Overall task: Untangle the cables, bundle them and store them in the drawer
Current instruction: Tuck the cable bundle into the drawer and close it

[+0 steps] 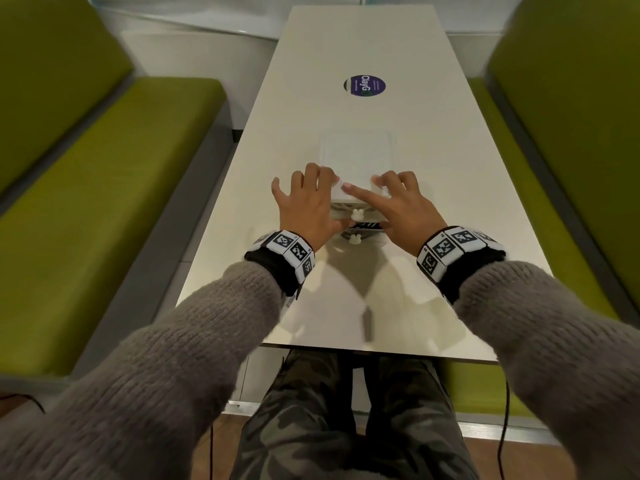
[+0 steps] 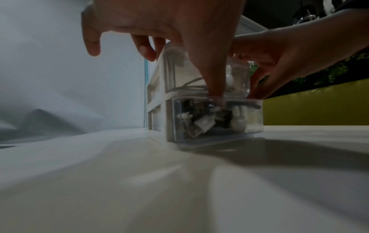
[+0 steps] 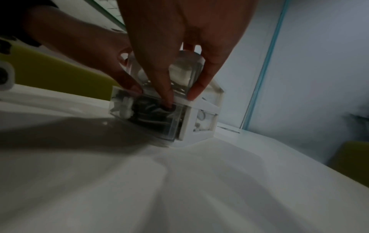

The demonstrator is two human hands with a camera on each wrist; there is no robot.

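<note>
Small white-framed drawer unit (image 1: 356, 157) on long white table (image 1: 346, 306). Lower clear plastic drawer (image 2: 215, 119) pulled partly out, black and white cables (image 2: 201, 124) inside. Left hand (image 1: 306, 206): fingers spread on unit, thumb on drawer rim. Right hand (image 1: 401, 206): fingers straight, thumb dipped into drawer.

Right hand (image 3: 175, 47) thumb dips into open drawer (image 3: 147, 116), seemingly touching cables (image 3: 151, 110).

Clear glossy plastic drawer (image 2: 215, 119), smooth glossy table (image 1: 346, 306), fuzzy knit sleeves (image 1: 166, 368)
</note>
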